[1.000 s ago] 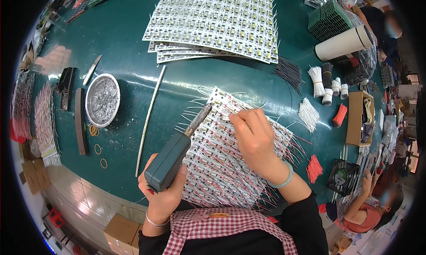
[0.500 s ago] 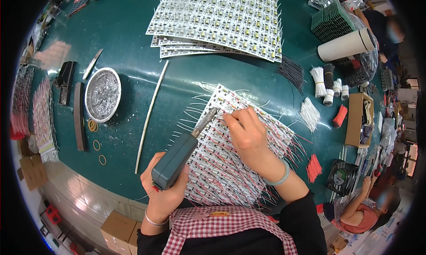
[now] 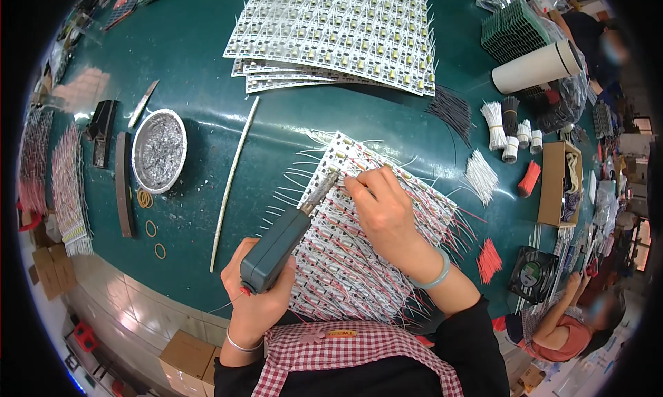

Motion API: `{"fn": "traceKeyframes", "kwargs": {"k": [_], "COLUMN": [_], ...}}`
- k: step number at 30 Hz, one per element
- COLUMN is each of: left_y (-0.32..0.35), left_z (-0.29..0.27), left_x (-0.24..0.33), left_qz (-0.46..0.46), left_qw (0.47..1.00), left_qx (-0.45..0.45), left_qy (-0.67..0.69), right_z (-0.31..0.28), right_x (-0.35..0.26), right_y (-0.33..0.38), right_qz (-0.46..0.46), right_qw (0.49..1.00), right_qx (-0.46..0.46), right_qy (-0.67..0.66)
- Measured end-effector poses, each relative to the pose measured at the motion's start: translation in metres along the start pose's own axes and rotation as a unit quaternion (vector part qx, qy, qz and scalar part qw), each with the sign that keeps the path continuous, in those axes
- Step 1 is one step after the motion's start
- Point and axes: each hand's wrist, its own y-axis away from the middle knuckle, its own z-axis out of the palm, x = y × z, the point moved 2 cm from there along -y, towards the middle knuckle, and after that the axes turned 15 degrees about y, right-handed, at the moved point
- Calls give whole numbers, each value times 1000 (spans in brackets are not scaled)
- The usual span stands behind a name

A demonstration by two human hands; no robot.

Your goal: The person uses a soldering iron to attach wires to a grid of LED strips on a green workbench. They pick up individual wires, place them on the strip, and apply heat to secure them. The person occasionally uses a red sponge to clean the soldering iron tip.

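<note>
Left hand (image 3: 259,286): fingers wrapped round the dark green housing of a soldering iron (image 3: 276,248), its shaft slanting up and away from them. Right hand (image 3: 383,203): thumb and forefinger pressed together at the tips, the rest curled; whatever they pinch, perhaps a wire end, is too small to make out. The white circuit board (image 3: 331,241) lies under the right fingers and beyond the left ones, bristling with red and white leads. Iron tip sits just left of the right fingertips, near the board's far corner; contact with a pad cannot be told. Step in hand, as I judge it: soldering a lead to this board. The move calls for steady right fingers kept clear of the hot metal, tip on the joint, then a pause while the solder sets. Well left of the fingers, a white bowl (image 3: 160,190) of silvery scraps; right of them, loose white wires (image 3: 480,178) and red wires (image 3: 489,261); beyond, stacked boards (image 3: 338,34).
</note>
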Motion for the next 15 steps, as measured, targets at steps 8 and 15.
{"fn": "traceKeyframes", "kwargs": {"k": [8, 15], "left_y": [0, 2], "left_z": [-1, -2], "left_x": [10, 12], "left_qz": [41, 28], "left_qw": [997, 998], "left_qx": [-3, 21], "left_qy": [-61, -43], "right_z": [1, 1], "right_x": [0, -1], "right_y": [0, 1], "right_qz": [7, 7], "right_qw": [1000, 1000], "right_qx": [-4, -1], "right_qy": [-11, -5]}}
